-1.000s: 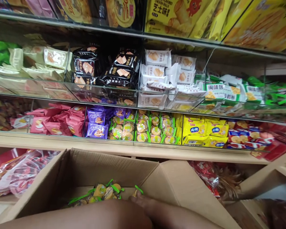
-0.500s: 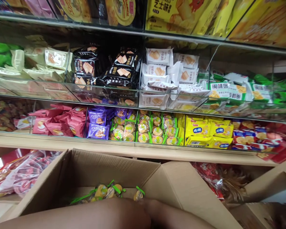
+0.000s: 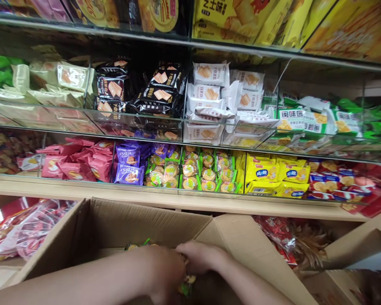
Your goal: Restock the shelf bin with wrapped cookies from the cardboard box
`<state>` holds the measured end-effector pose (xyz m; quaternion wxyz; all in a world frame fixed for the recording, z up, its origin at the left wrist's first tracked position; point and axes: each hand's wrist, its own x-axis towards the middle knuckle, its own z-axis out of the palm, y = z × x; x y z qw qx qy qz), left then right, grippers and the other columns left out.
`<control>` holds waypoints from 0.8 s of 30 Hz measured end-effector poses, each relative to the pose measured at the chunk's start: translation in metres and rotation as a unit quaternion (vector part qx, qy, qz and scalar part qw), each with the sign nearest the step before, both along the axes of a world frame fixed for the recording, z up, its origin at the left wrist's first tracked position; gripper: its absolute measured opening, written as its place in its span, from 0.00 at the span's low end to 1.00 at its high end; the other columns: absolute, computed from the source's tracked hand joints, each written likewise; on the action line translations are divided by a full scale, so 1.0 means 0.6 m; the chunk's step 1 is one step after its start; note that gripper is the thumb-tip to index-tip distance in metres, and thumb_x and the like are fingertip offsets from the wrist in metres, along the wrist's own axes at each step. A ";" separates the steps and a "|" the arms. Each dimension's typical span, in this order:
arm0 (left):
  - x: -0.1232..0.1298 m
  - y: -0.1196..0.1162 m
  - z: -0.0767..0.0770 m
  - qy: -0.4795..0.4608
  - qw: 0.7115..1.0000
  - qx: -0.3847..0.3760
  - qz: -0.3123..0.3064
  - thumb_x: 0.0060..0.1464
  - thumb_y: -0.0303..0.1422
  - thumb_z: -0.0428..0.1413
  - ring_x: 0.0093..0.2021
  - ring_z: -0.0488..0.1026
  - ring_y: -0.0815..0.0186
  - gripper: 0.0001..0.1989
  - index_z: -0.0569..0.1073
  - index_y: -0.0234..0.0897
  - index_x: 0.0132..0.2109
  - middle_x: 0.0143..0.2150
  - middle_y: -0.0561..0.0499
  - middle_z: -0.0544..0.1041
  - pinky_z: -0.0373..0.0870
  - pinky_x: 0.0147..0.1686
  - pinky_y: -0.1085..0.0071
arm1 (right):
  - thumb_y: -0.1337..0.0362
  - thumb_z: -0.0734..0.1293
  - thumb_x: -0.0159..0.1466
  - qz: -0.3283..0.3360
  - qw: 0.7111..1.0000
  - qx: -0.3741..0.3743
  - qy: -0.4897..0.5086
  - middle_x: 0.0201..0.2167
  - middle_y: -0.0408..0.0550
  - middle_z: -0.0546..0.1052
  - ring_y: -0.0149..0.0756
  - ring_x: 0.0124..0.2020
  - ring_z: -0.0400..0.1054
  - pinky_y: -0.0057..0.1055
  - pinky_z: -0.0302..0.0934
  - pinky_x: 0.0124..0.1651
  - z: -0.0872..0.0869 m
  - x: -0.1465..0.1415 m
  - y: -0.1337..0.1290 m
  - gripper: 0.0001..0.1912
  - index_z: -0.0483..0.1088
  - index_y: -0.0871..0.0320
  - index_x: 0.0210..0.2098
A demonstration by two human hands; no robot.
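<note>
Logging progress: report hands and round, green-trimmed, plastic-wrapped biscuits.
Left hand, right hand close together in brown cardboard box. Biscuits between them, grip unclear. Left arm partly hides others.

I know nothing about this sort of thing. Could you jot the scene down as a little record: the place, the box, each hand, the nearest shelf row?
Place: snack shelves with glass fronts
Box: open cardboard box, below the display
Left hand: in the box, fingers hidden
Right hand: in the box, close beside the left
Between hands: small wrapped snacks, partly hidden; grip unclear
Lowest display row, in part, left to right: pink packets, purple packets, green-edged biscuits, yellow packets
</note>
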<state>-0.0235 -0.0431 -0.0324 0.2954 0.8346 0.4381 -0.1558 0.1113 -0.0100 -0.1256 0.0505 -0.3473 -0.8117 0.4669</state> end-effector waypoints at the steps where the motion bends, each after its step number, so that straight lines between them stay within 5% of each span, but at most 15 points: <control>1: -0.003 0.009 0.011 0.080 0.997 0.018 -0.013 0.33 0.31 0.59 0.30 0.74 0.50 0.17 0.76 0.37 0.37 0.30 0.41 0.78 0.67 0.27 0.61 | 0.71 0.65 0.46 -0.008 1.000 0.006 0.006 0.34 0.42 0.74 0.40 0.37 0.67 0.33 0.59 0.39 -0.005 -0.004 0.016 0.17 0.69 0.54 0.37; 5: -0.023 0.046 0.050 0.069 0.993 0.075 0.057 0.42 0.39 0.54 0.36 0.73 0.51 0.24 0.68 0.36 0.48 0.39 0.39 0.76 0.67 0.33 0.62 | 0.71 0.67 0.45 -0.085 0.976 -0.104 0.170 0.34 0.46 0.73 0.33 0.34 0.66 0.30 0.60 0.38 -0.002 0.006 0.036 0.19 0.66 0.60 0.38; 8: -0.036 0.060 0.060 -0.022 0.997 0.026 0.064 0.42 0.42 0.55 0.44 0.70 0.54 0.32 0.61 0.39 0.55 0.47 0.42 0.73 0.64 0.41 0.64 | 0.68 0.71 0.44 -0.154 0.911 -0.190 0.333 0.34 0.46 0.72 0.30 0.34 0.66 0.30 0.59 0.41 0.020 0.016 0.028 0.20 0.64 0.60 0.36; 11: -0.038 0.062 0.056 -0.117 0.986 0.003 0.118 0.39 0.40 0.58 0.48 0.67 0.56 0.38 0.56 0.39 0.58 0.52 0.44 0.69 0.61 0.46 0.65 | 0.68 0.73 0.45 -0.188 0.857 -0.199 0.438 0.35 0.46 0.72 0.30 0.35 0.66 0.30 0.59 0.41 0.039 0.019 0.022 0.20 0.63 0.59 0.36; 15: -0.029 0.065 0.046 -0.250 0.935 -0.047 0.249 0.42 0.37 0.56 0.36 0.71 0.61 0.36 0.54 0.34 0.58 0.38 0.47 0.75 0.66 0.36 0.67 | 0.68 0.73 0.45 -0.236 0.810 -0.175 0.507 0.35 0.44 0.71 0.31 0.38 0.66 0.30 0.60 0.42 0.047 0.019 0.024 0.22 0.63 0.57 0.38; 24: -0.025 0.088 0.021 -0.389 0.873 -0.067 0.286 0.41 0.36 0.58 0.24 0.67 0.69 0.20 0.62 0.36 0.41 0.27 0.55 0.73 0.63 0.26 0.72 | 0.65 0.73 0.46 -0.293 0.783 -0.147 0.528 0.30 0.43 0.71 0.28 0.28 0.65 0.27 0.62 0.31 0.045 0.018 0.028 0.23 0.61 0.59 0.39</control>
